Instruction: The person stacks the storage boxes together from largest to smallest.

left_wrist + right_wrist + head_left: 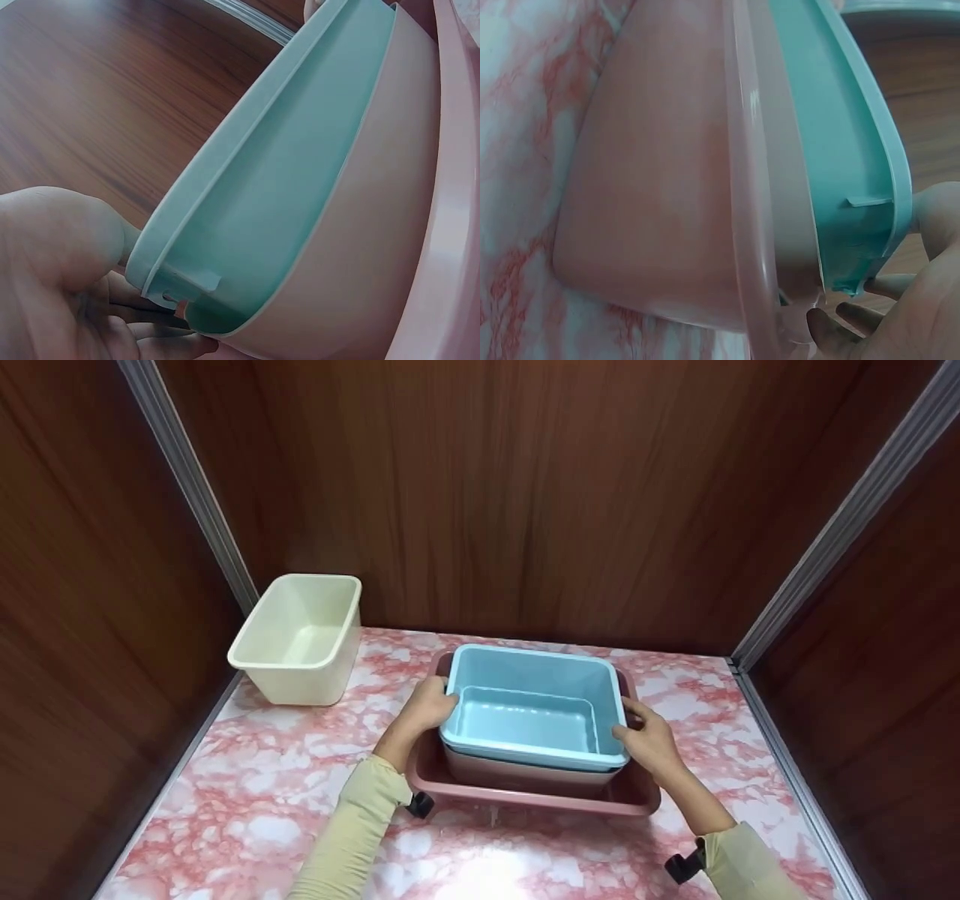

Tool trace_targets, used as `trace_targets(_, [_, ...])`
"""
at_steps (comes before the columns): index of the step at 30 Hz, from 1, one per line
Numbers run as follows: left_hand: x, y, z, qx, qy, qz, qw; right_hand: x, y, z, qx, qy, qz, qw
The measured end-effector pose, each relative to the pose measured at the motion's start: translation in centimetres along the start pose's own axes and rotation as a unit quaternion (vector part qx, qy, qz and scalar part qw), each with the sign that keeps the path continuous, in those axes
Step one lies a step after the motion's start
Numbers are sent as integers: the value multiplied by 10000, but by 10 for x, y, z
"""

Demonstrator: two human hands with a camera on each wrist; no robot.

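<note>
A light-blue plastic tub [536, 724] sits partly inside a brownish-pink tub [525, 772], its rim standing above that tub's edge. Both are within a larger dusky-red tub [536, 801] on the table. At the blue tub's left end, my left hand [431, 703] grips the rim, thumb over the top and fingers below. My right hand [651, 739] holds the opposite end the same way. In the left wrist view, fingers [161, 341] reach beside the brownish-pink wall [360, 225]. The right wrist view shows fingertips [829, 330] close to the outer rim [754, 187].
A cream tub [300, 682] stands upright at the back left, near the corner. Dark wood-look panels [480, 502] with metal edge strips [787, 780] enclose the red-and-white marbled table [285, 787] at the back and both sides.
</note>
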State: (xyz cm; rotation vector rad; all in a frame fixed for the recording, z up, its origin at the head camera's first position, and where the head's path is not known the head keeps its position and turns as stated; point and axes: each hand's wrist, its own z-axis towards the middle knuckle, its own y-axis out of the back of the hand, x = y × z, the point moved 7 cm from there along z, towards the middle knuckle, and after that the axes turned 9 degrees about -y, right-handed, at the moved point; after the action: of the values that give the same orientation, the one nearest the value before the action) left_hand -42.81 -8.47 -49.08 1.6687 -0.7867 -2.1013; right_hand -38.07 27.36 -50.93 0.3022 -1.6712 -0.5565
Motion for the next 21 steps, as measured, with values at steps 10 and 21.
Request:
trace_targets(10, [1, -2, 0, 1, -66, -23, 10000, 0, -1, 0, -45, 229, -229, 9995])
trace_targets(21, [1, -2, -2, -86, -161, 30, 9998, -3, -4, -2, -37, 326, -352, 9988])
